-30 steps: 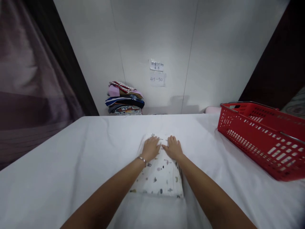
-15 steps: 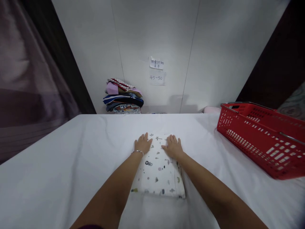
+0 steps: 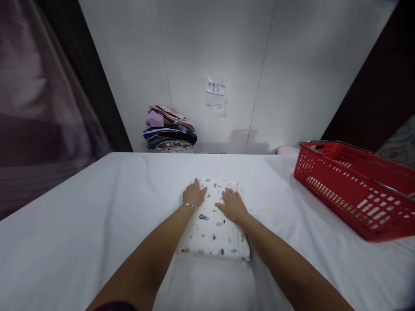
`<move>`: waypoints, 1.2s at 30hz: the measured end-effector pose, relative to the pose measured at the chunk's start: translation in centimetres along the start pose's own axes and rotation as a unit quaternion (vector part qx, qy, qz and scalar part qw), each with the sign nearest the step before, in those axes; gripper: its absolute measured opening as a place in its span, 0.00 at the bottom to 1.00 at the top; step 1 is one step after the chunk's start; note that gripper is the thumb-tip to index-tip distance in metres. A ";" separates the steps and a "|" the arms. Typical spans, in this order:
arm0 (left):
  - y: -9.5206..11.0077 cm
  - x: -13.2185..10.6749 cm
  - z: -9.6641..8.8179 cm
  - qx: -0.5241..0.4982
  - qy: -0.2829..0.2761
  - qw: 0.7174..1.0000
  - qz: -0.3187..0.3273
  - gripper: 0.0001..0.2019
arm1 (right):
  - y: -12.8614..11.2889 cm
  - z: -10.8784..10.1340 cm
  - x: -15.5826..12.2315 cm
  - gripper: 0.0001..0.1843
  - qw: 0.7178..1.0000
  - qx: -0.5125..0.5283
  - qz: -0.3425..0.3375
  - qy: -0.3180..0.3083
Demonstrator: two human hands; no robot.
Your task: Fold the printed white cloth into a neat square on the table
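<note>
A white cloth (image 3: 207, 237) with small printed plants and animals lies folded into a rectangle in front of me. My left hand (image 3: 193, 194), with a bracelet at the wrist, rests at the cloth's far left edge, its thumb held out over the print. On the far right part of the cloth lies my right hand (image 3: 232, 205), flat, with fingers spread. Neither hand grasps anything. The layers at the cloth's right edge are partly hidden by my right forearm.
The cloth rests on a white-covered table (image 3: 136, 207). A red plastic basket (image 3: 343, 190) with metal handles stands at the right. Beyond the far edge, a pile of folded fabrics (image 3: 170, 131) is against the wall, below and left of paper notes (image 3: 215, 106). A curtain (image 3: 42, 108) hangs left.
My right hand has slid slightly nearer and inward on the cloth, uncovering its far right corner. The left hand stays at the left edge, its fingers slightly shifted. The view has moved slightly.
</note>
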State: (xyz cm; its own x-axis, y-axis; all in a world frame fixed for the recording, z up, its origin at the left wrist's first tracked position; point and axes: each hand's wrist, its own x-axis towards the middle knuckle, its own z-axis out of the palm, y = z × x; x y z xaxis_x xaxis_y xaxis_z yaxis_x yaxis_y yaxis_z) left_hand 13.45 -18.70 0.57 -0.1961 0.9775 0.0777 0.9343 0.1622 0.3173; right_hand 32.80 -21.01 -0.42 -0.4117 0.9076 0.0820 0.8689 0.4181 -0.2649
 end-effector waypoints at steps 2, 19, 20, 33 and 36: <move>-0.5 -1.2 -0.8 -0.026 -0.020 0.999 -0.029 0.34 | 0.3 -0.2 -0.6 0.30 0.999 0.022 0.019 0.025; -2.7 -10.6 -1.7 -0.178 -0.080 0.977 -0.084 0.31 | 1.5 3.0 -10.1 0.37 0.943 0.269 0.150 0.122; -2.5 -11.1 -1.5 -0.192 -0.083 0.975 -0.079 0.30 | 2.1 2.4 -9.6 0.37 0.945 0.268 0.144 0.118; -2.2 -19.7 -2.5 -0.106 0.054 0.961 0.249 0.19 | 0.4 -1.3 -13.9 0.26 0.995 0.018 -0.085 0.043; -2.5 -20.6 -1.8 -0.075 0.028 0.951 0.298 0.16 | -0.2 -1.4 -14.9 0.26 0.995 0.008 -0.102 0.017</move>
State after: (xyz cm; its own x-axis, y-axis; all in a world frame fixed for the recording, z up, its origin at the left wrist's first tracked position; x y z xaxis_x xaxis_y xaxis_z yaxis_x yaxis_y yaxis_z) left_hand 14.57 -39.51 -0.12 0.3350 0.8807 0.3349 0.8322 -0.4433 0.3331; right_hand 39.11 -34.55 -0.23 -0.5694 0.8049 0.1671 0.7639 0.5931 -0.2543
